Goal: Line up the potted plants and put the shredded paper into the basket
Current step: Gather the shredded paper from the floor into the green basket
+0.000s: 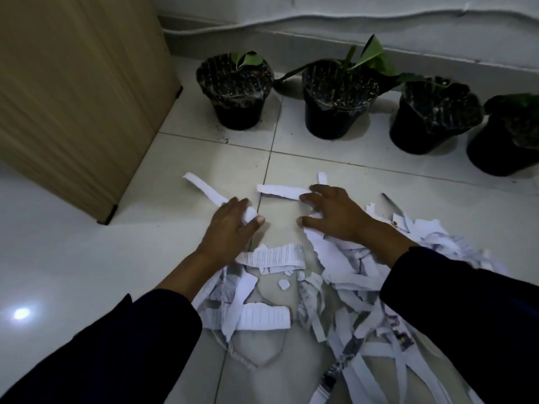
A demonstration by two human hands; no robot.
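Several black potted plants stand in a row along the wall: one at the left [237, 109], one in the middle [332, 118], a third [428, 126], and one cut off by the right edge [501, 150]. Torn white paper strips [268, 316] lie scattered on the tiled floor in front of me. My left hand [230, 228] pinches the end of a long strip [204, 188] between thumb and fingers. My right hand [335, 217] lies with spread fingers on the pile, its fingertips touching a short strip [280, 191]. No basket is in view.
A tall wooden cabinet [73, 97] stands at the left with its corner near my left hand. The wall's baseboard [437, 58] runs behind the pots. Some soil crumbs lie on the tiles [215, 135] by the left pot.
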